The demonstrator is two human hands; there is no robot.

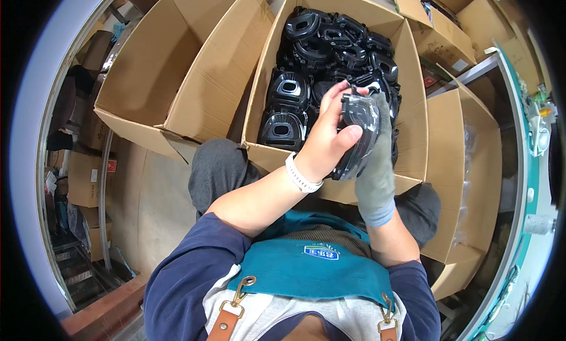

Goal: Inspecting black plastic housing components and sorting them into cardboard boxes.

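The left hand (328, 141), bare w/ a white wristband, and the right hand (377, 164), in a grey knit glove, hold one black moulded plastic part (358, 134) between them, lifted just above the near edge of the middle cardboard box (262, 99). Left fingers are curled closed around the part's left side, thumb across its near face; the gloved right hand is pressed flat against its right and back side, fingers up along it, so the part is clamped from both sides. That box is packed w/ more black plastic parts (295, 87), like pieces w/ oval openings, stacked in rows to the far end. To do this well, I'd judge: keep the part tilted toward the eyes and turn it w/ the bare fingertips, letting the glove act as the backstop (bare skin feels burrs and flash better). Hold by the edges, not the glossy face. An empty open cardboard box (153, 69) sits to the left; another carton (471, 164) w/ clear plastic bagging (470, 143) is on the right.
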